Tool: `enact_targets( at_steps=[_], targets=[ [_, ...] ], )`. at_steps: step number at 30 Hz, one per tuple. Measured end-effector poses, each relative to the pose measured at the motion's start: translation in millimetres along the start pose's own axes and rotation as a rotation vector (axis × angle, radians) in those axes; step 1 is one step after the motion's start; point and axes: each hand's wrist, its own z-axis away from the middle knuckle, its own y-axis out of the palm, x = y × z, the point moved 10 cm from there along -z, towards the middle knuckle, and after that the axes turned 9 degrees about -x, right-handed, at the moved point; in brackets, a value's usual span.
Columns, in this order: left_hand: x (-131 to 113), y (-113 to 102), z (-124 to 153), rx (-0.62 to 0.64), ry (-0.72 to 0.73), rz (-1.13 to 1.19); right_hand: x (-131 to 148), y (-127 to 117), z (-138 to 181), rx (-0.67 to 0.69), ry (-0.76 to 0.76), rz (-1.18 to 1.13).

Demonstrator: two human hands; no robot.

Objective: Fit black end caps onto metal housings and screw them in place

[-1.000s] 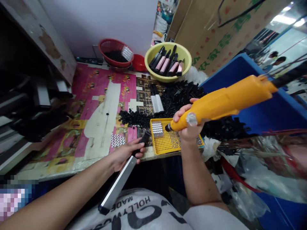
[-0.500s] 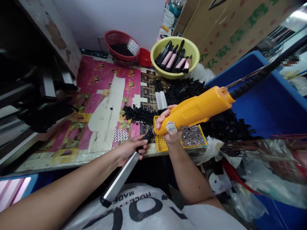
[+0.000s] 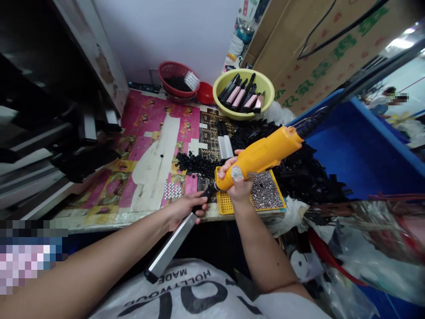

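Observation:
My left hand [image 3: 185, 208] is closed round the upper end of a long silver bar with black end caps [image 3: 171, 248], which slants down toward my lap. My right hand [image 3: 236, 184] grips a yellow electric screwdriver [image 3: 262, 155]. Its tip rests against the black cap at the bar's top end, just over the table's front edge. A yellow perforated tray [image 3: 229, 204] holding a heap of small screws [image 3: 264, 190] lies right behind my right hand.
Piles of small black parts [image 3: 199, 163] and black caps [image 3: 299, 173] cover the table's right side. A yellow bowl of finished pieces [image 3: 244, 94], a red basket [image 3: 177, 79] and a blue bin [image 3: 365, 150] stand behind. Dark shelving [image 3: 49, 133] lines the left.
The screwdriver has come down and left from above the yellow tray until its tip meets the bar's black end cap. My left hand has kept its hold on the bar.

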Motion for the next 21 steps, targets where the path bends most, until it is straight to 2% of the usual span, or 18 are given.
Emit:
enact_targets(
  at_steps=[2, 4, 6, 8, 10, 11, 12, 14, 15, 16, 18, 21],
  targets=[
    [1, -2, 1, -0.01, -0.009, 0.003, 17, 4, -5, 0.076, 0.007, 0.026],
    [-4, -2, 3, -0.022, 0.006, 0.021, 51, -6, -12, 0.044, -0.089, 0.119],
    [-19, 1, 6, -0.027, 0.07, 0.061, 95, -24, -12, -0.077, -0.272, 0.365],
    [-42, 9, 12, -0.026, 0.176, 0.117, 137, -39, 4, -0.257, -0.499, 0.709],
    [-69, 22, 18, -0.016, 0.298, 0.198, 156, -40, 31, -0.374, -0.634, 0.937],
    [-81, 30, 21, -0.005, 0.352, 0.243, 147, -36, 41, -0.343, -0.599, 0.975],
    [-92, 36, 23, -0.002, 0.398, 0.289, 122, -28, 45, -0.205, -0.46, 0.982],
    [-108, 43, 24, -0.024, 0.46, 0.361, 38, -3, 55, 0.206, -0.01, 0.928],
    [-113, 43, 23, -0.044, 0.474, 0.371, 2, 8, 60, 0.349, 0.161, 0.875],
    [-118, 40, 22, -0.073, 0.491, 0.358, -24, 16, 57, 0.422, 0.253, 0.844],
    [-127, 25, 21, -0.164, 0.553, 0.26, -59, 24, 24, 0.465, 0.259, 0.943],
    [-137, -6, 28, -0.314, 0.655, 0.01, -84, 26, -57, 0.44, 0.103, 1.389]
  ],
)
